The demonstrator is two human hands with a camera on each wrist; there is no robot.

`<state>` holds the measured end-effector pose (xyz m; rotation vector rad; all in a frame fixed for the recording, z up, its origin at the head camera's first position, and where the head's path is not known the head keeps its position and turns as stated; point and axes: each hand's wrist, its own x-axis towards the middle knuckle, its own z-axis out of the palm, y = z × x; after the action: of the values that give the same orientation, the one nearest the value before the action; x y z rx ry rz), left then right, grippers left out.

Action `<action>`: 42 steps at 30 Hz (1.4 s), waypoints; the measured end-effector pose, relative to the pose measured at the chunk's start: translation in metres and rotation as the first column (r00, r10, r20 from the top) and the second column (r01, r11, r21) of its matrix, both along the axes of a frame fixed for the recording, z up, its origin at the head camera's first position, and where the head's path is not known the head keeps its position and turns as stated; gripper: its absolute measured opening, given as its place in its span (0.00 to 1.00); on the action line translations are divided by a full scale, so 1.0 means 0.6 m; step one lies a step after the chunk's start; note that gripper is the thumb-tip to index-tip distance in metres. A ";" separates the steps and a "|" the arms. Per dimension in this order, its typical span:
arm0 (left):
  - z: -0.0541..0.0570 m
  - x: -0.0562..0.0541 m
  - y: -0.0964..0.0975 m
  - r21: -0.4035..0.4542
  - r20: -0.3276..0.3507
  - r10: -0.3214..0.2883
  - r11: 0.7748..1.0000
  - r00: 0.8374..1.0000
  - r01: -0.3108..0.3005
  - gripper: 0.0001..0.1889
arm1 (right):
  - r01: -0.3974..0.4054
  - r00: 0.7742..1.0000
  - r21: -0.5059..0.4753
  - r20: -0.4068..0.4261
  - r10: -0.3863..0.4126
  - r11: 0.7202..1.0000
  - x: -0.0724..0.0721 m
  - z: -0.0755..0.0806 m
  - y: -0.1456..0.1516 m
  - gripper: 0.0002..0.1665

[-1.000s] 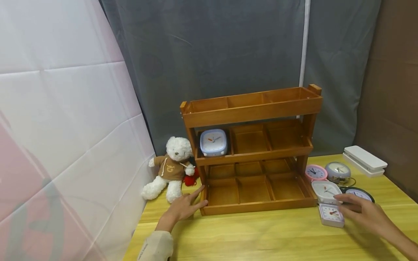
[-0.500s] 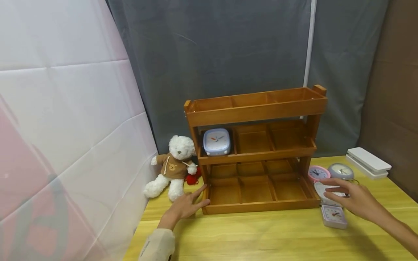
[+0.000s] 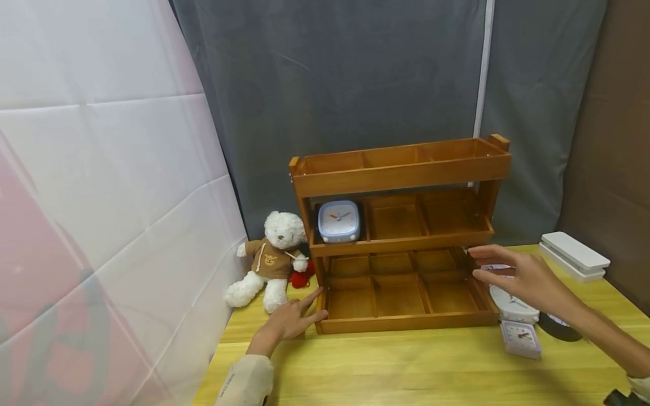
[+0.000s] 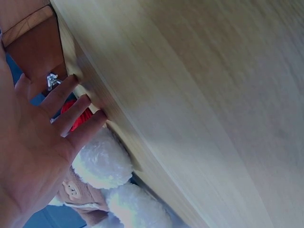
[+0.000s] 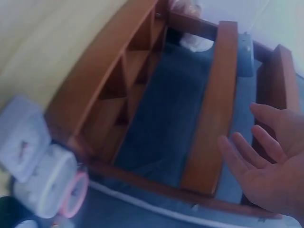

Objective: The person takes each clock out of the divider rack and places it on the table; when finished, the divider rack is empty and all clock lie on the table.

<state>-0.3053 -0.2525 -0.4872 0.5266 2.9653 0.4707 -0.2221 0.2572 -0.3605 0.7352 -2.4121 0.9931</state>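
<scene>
My left hand (image 3: 288, 322) rests with spread fingers against the lower left corner of a three-tier wooden shelf (image 3: 406, 323). In the left wrist view, the fingers (image 4: 85, 130) are extended beside the shelf's side. A blue alarm clock (image 3: 339, 222) stands in the middle tier's left compartment. My right hand (image 3: 535, 285), fingers loosely bent and holding nothing, hovers by the shelf's right side, above several clocks. Under it are a white clock (image 3: 514, 307), a lilac square clock (image 3: 521, 339) and a black-rimmed clock (image 3: 560, 328). A pink clock (image 5: 75, 195) is mostly hidden by that hand in the head view.
A white teddy bear (image 3: 271, 259) in a brown hoodie sits left of the shelf, with a red item (image 3: 302, 276) behind it. At the back right lies a white flat box-like object (image 3: 576, 255). Grey curtain (image 3: 386, 73) hangs behind; a pale fabric wall (image 3: 117, 169) bounds the left.
My right hand has lifted off the clocks' area and moved up and left toward the shelf's right post, with nothing in it. The left hand stays at the shelf's corner.
</scene>
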 end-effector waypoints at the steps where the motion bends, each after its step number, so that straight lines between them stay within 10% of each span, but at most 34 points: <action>1: -0.001 0.000 -0.001 0.004 0.002 -0.001 1.000 1.000 0.001 0.41 | -0.010 1.000 -0.010 0.004 0.010 1.000 -0.003 0.006 -0.006 0.25; 18: -0.005 0.005 -0.006 0.001 0.003 -0.011 1.000 1.000 0.011 0.41 | -0.042 0.999 -0.015 -0.009 0.042 0.999 -0.055 0.069 -0.085 0.24; 42: -0.001 0.005 0.000 0.003 -0.016 -0.006 1.000 1.000 0.006 0.42 | -0.187 0.980 -0.054 -0.079 0.182 0.981 -0.165 0.090 -0.228 0.29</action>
<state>-0.3024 -0.2525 -0.4878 0.5420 2.9777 0.4729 -0.3209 0.1204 -0.3062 0.9705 -2.2717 1.0866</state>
